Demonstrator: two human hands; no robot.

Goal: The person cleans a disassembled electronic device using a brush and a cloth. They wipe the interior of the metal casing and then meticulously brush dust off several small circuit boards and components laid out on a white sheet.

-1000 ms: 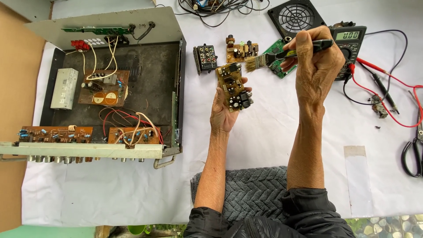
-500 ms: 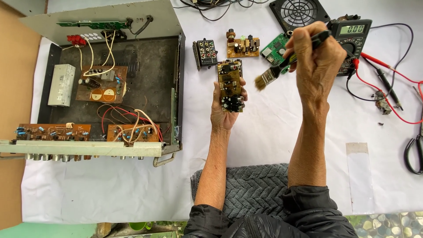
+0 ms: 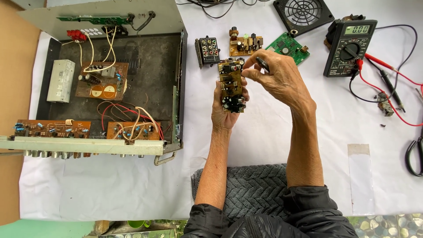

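Observation:
My left hand holds a small brown circuit board upright above the white cloth, fingers wrapped around its lower end. My right hand is closed on a black-handled paintbrush, and its fingertips touch the board's upper right edge. The brush bristles are hidden behind the hand and board. Just beyond the board lie a black connector block, a small tan board and a green board.
An opened amplifier chassis with wired boards fills the left side. A multimeter with red and black leads, a black fan grille and scissors lie to the right. A grey knitted cloth lies on my lap.
My right hand came down and left from near the green board onto the top of the held board; the brush, earlier sticking out, is now mostly hidden. The left hand stayed almost still.

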